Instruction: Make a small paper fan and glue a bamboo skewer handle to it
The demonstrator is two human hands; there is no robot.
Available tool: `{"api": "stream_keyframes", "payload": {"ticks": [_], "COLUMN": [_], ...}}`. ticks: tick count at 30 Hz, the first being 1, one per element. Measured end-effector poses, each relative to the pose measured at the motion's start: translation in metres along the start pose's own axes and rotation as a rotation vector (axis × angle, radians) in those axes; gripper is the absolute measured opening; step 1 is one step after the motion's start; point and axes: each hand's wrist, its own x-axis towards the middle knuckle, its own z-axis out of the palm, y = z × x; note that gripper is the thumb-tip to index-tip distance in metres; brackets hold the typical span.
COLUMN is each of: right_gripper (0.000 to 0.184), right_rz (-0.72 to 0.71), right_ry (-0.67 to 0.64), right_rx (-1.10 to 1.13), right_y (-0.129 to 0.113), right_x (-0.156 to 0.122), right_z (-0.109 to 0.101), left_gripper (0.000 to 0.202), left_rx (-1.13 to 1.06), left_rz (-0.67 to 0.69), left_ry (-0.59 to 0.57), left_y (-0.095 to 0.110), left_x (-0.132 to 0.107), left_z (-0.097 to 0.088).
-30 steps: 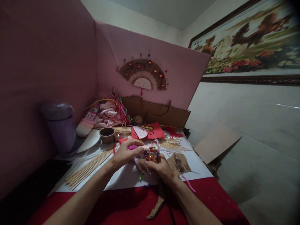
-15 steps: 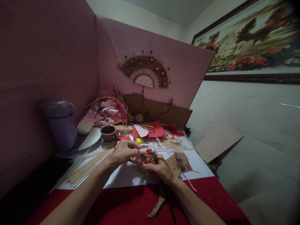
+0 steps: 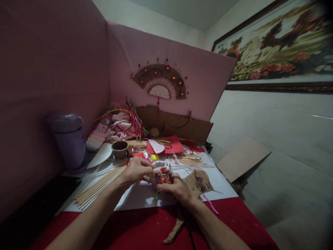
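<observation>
The left hand [image 3: 135, 171] has been closing in since a second ago, and the ornament [image 3: 161, 174] is now sitting rounder and higher between both hands. The left fingers are pinching its left edge. The right hand [image 3: 177, 189] is cupping it from below, thumb pressing on the near side. Both hands are clamped on it, just above the white sheet [image 3: 135, 198].

Skewers [image 3: 101, 184] are lying just left of the left wrist, a bowl [image 3: 119, 149] is standing beyond the left hand, and a brown scrap [image 3: 199, 180] is lying just right of the right hand.

The ornament seems to be carrying small stuck-on bits, so a hard squeeze could be knocking some loose. The left forearm is passing close over the skewers and could be scattering them with a sideways sweep.
</observation>
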Motion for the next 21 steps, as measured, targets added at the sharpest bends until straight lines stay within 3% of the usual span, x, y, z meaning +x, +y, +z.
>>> {"api": "stream_keyframes", "payload": {"ticks": [7, 12, 21], "right_gripper": [0.019, 0.021, 0.026], "right_rz": [0.013, 0.044, -0.051], "right_ry": [-0.013, 0.012, -0.024], "right_rx": [-0.008, 0.025, 0.085], "right_y": [0.0013, 0.0004, -0.0047], "right_x": [0.0011, 0.0002, 0.0002], "right_z": [-0.0003, 0.0003, -0.002], "left_gripper": [0.018, 0.017, 0.025], "left_rx": [0.014, 0.03, 0.019], "left_rz": [0.021, 0.011, 0.073], "left_ry": [-0.032, 0.018, -0.098], "left_y": [-0.0023, -0.0008, 0.0032], "left_x": [0.0023, 0.0016, -0.0039], "left_z": [-0.0019, -0.0036, -0.0095]}}
